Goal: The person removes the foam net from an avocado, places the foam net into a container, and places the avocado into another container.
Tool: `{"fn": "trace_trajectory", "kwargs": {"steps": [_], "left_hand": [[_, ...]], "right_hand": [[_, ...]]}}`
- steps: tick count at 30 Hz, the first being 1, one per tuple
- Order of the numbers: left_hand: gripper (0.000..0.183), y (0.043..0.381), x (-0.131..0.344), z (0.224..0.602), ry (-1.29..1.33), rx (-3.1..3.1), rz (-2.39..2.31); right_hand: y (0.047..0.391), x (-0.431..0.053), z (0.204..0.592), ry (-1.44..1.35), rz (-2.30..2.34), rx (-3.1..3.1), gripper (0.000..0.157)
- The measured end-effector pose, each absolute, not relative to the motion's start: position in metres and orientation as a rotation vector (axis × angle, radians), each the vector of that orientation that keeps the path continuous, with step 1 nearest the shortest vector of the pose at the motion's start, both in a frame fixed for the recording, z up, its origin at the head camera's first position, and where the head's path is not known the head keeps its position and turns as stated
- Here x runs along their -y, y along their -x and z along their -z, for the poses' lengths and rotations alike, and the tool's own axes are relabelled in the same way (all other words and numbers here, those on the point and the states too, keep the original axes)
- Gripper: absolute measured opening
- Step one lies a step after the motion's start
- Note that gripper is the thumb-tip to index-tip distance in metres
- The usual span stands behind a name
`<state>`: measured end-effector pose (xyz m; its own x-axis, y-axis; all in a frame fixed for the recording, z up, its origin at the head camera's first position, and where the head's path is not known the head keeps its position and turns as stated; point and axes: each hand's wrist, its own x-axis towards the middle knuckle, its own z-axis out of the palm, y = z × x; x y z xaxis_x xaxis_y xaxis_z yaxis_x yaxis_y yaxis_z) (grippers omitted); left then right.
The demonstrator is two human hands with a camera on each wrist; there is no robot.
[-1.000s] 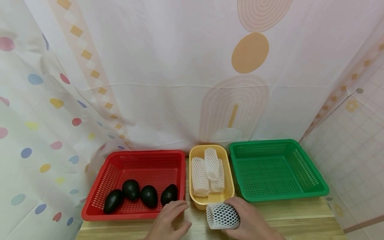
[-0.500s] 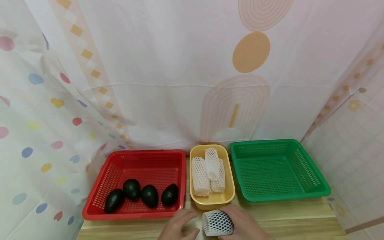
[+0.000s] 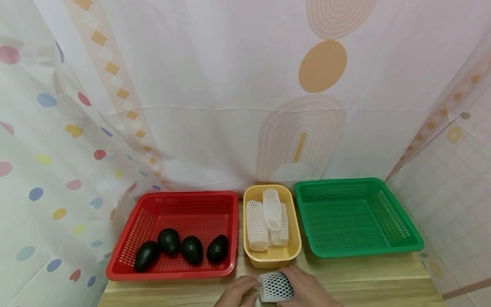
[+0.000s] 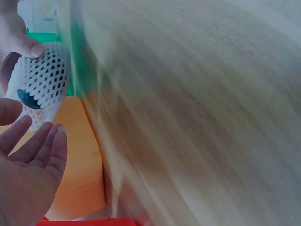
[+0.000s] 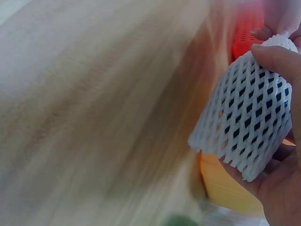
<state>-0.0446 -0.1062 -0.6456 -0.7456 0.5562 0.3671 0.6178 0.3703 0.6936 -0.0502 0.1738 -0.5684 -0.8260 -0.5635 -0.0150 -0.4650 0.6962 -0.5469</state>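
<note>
My right hand (image 3: 307, 290) grips a dark green avocado (image 4: 29, 99) inside a white foam net sleeve (image 3: 275, 287) at the table's front. In the right wrist view, the thumb lies on top of the net sleeve (image 5: 244, 117) and the fingers curl beneath it. Dark skin shows through the mesh, and in the left wrist view the avocado peeks out of the sleeve's end. My left hand (image 3: 238, 293) is at the sleeve's left end, its fingers (image 4: 56, 150) loosely bent and the thumb apart from them, close to the net's edge.
A red basket (image 3: 172, 275) holding several avocados (image 3: 168, 242) stands at the left. Behind the hands is a yellow bin (image 3: 273, 258) with several rolled foam net sleeves (image 3: 257, 226). A green basket (image 3: 364, 251) stands on the right of the wooden table (image 3: 383, 281). Patterned curtains (image 3: 215, 140) hang behind.
Both hands have drawn nearer to the table's front edge, the right one carrying the sleeved avocado slightly left. My left hand has moved right, closing in on the sleeve's end.
</note>
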Motion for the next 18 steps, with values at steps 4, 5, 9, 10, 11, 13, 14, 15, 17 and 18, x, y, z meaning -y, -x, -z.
{"fn": "trace_trajectory", "kwargs": {"steps": [4, 5, 9, 10, 11, 13, 14, 15, 17, 18], "left_hand": [[0.024, 0.051, 0.107, 0.679, 1.065, 2.649, 1.307], [0.024, 0.052, 0.107, 0.683, 1.056, 2.67, 1.32], [0.024, 0.056, 0.106, 0.688, 1.007, 2.744, 1.461], [0.024, 0.057, 0.105, 0.687, 0.994, 2.755, 1.499], [0.024, 0.058, 0.104, 0.686, 0.984, 2.758, 1.528], [0.025, 0.059, 0.103, 0.684, 0.981, 2.743, 1.565], [0.026, 0.059, 0.103, 0.683, 0.981, 2.729, 1.572], [0.026, 0.059, 0.102, 0.683, 0.987, 2.708, 1.57], [0.027, 0.059, 0.102, 0.681, 0.994, 2.68, 1.56], [0.027, 0.058, 0.101, 0.681, 0.993, 2.672, 1.559]], "right_hand": [[0.05, -0.172, 0.576, 0.86, 0.785, -2.737, 0.071], [0.05, -0.172, 0.578, 0.872, 0.781, -2.739, 0.071], [0.05, -0.172, 0.582, 0.898, 0.759, -2.737, 0.074], [0.051, -0.172, 0.583, 0.9, 0.757, -2.733, 0.075], [0.051, -0.172, 0.583, 0.89, 0.767, -2.719, 0.075], [0.052, -0.174, 0.584, 0.855, 0.79, -2.69, 0.078], [0.053, -0.175, 0.584, 0.837, 0.804, -2.675, 0.08], [0.053, -0.176, 0.584, 0.82, 0.814, -2.66, 0.082], [0.054, -0.179, 0.584, 0.783, 0.83, -2.633, 0.086], [0.054, -0.18, 0.585, 0.773, 0.829, -2.627, 0.088]]}}
